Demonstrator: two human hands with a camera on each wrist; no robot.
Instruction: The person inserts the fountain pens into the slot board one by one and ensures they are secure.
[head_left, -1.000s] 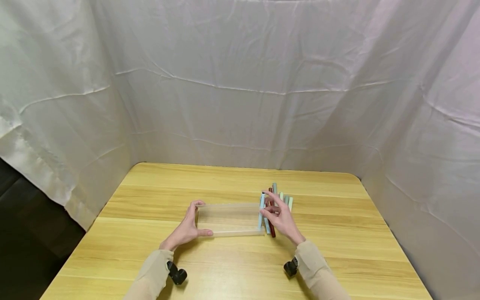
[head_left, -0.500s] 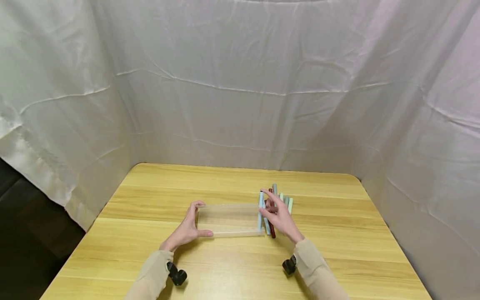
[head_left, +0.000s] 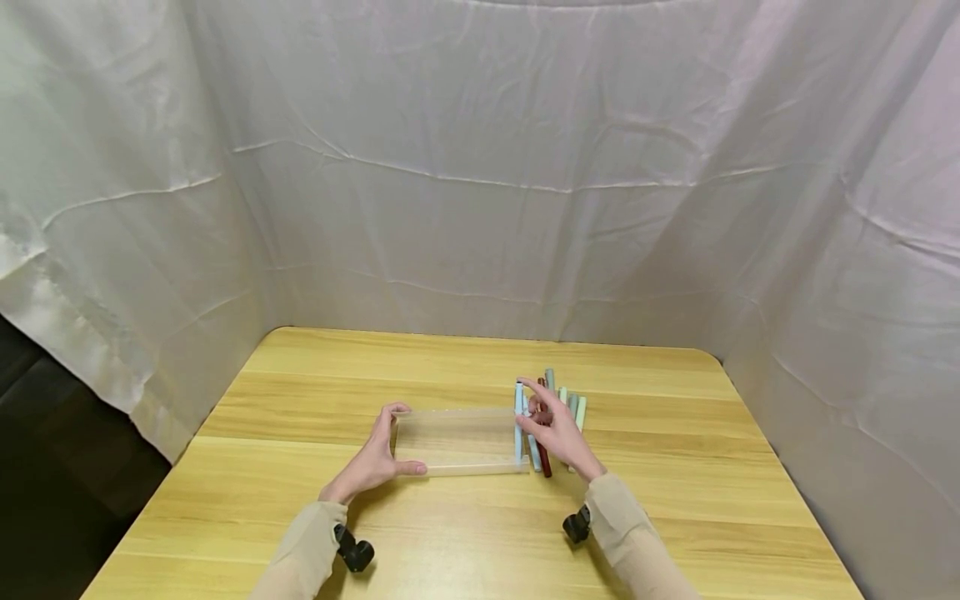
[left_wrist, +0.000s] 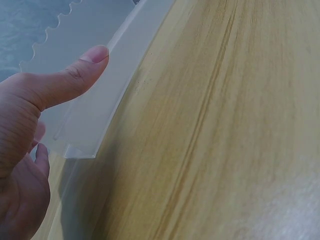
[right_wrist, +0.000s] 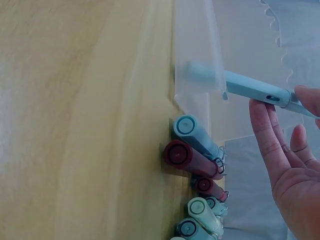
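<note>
My left hand [head_left: 367, 458] grips the left end of a clear plastic pen rack [head_left: 472, 469], the thumb along its near wall and the fingers at the far side. In the left wrist view the rack's top edge is scalloped. My right hand [head_left: 560, 437] pinches a light blue pen [right_wrist: 247, 86] between thumb and fingers. The pen lies across the rack's right end; its near end shows through the frosted wall in the right wrist view. Close beside it, partly under my right hand, lie another light blue pen [right_wrist: 192, 132] and a dark red pen [right_wrist: 187, 156].
More pens lie at the right: a grey-green pen [head_left: 550, 379], a pale green pen [head_left: 581, 410] and several others. They rest in a loose bunch on the wooden table [head_left: 675, 500]. Pale curtains [head_left: 480, 208] hang behind the table and at both sides.
My right hand has moved slightly left with the light blue pen, bringing it further over the rack's right end. The left hand and the rack stay in place.
</note>
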